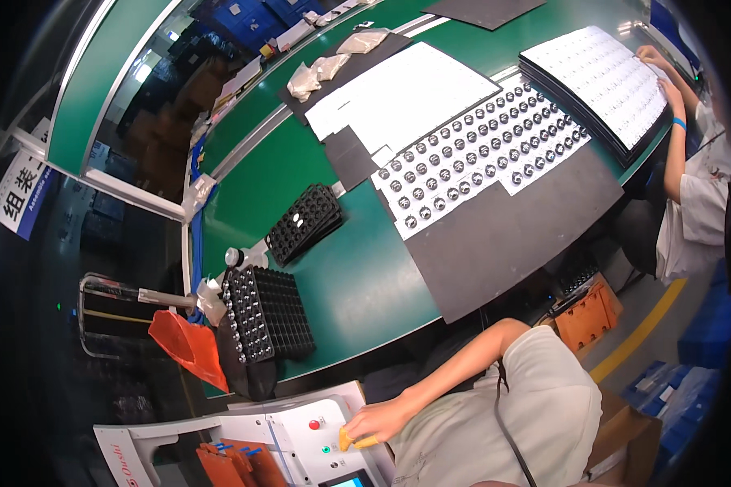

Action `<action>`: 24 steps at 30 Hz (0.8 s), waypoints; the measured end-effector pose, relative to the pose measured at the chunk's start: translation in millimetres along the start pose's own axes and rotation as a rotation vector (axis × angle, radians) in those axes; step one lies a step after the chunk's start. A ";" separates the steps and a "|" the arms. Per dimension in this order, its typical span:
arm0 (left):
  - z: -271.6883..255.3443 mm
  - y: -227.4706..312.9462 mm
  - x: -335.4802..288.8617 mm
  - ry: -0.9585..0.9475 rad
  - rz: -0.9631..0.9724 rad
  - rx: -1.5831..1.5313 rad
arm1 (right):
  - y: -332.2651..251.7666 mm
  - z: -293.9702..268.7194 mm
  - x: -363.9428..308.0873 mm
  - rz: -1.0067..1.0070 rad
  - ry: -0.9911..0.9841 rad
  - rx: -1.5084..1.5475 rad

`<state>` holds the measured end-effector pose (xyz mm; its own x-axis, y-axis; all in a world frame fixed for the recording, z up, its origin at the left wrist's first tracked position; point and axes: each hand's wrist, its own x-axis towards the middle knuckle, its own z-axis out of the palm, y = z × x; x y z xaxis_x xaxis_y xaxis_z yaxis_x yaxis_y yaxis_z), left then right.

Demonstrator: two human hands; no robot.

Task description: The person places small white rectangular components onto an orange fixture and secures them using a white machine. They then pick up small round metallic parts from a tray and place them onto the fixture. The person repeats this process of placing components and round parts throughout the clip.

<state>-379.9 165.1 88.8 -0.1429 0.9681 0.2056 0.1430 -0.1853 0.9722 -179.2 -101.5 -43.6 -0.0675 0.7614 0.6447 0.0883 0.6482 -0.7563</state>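
My right hand [378,422] reaches over the white machine's control panel [292,430], with yellow covers on its fingertips. Those fingertips are beside a green lit button [326,449]; whether they touch it I cannot tell. The fingers are apart and nothing shows between them. A red button [314,424] lies a little farther along the panel, and part of a screen [351,482] shows at the lower edge. Orange pieces [226,469] with blue strips sit in the machine next to the panel. My left hand is out of view.
Black trays with small round parts [256,312] stand at the green table's [365,292] left end. A white sheet with rows of round black parts [479,150] lies beyond. At the far right, a co-worker's hands [658,69] touch a stack of white sheets [593,77]. An orange bag [188,349] hangs at left.
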 end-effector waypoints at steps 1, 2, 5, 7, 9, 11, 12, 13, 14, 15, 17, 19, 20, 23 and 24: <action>2.0 7.9 -12.0 -0.011 0.016 -0.039 | -14.3 -4.7 -1.4 0.017 -0.020 0.046; 0.4 18.5 -27.9 -0.031 0.028 -0.083 | -27.3 -4.9 -0.8 -0.023 0.017 0.078; 6.2 41.2 -73.2 -0.079 0.028 -0.202 | -56.1 -15.6 0.3 0.044 0.029 0.221; 17.3 48.8 -103.0 -0.136 -0.010 -0.288 | -61.1 -18.2 -3.7 0.173 0.071 0.332; 26.2 55.1 -131.3 -0.197 -0.073 -0.366 | -69.8 -20.0 -5.9 0.293 0.165 0.476; 38.3 56.9 -155.4 -0.264 -0.151 -0.443 | -57.2 -21.6 -15.0 0.335 0.136 0.507; 43.6 56.2 -165.5 -0.297 -0.203 -0.477 | -56.8 -19.6 -20.4 0.300 0.193 0.523; 51.1 53.2 -177.7 -0.350 -0.275 -0.521 | -56.1 -17.2 -25.6 0.264 0.250 0.540; 59.2 49.8 -188.2 -0.396 -0.341 -0.554 | -54.1 -12.8 -30.1 0.228 0.312 0.547; 71.9 42.8 -196.5 -0.461 -0.419 -0.588 | -54.7 -12.7 -34.4 0.210 0.412 0.654; 97.9 27.3 -212.4 -0.606 -0.576 -0.653 | -48.8 -9.2 -42.2 0.138 0.628 0.760; 110.4 -2.2 -208.4 -0.811 -0.635 -0.707 | -68.2 -24.6 -33.1 0.279 0.900 0.716; 118.9 -12.0 -207.1 -0.934 -0.669 -0.723 | -63.9 -30.8 -32.3 0.231 0.962 0.673; 137.4 -3.4 -225.6 -0.893 -0.735 -0.562 | -41.7 -52.1 -39.8 0.260 1.055 0.583; 141.5 11.2 -238.4 -0.841 -0.743 -0.484 | -40.9 -62.2 -41.7 0.273 1.063 0.564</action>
<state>-205.7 -43.9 34.9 0.6693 0.6386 -0.3797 -0.1087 0.5897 0.8003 -118.2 -160.1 -32.6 0.7509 0.6598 0.0288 -0.4858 0.5813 -0.6528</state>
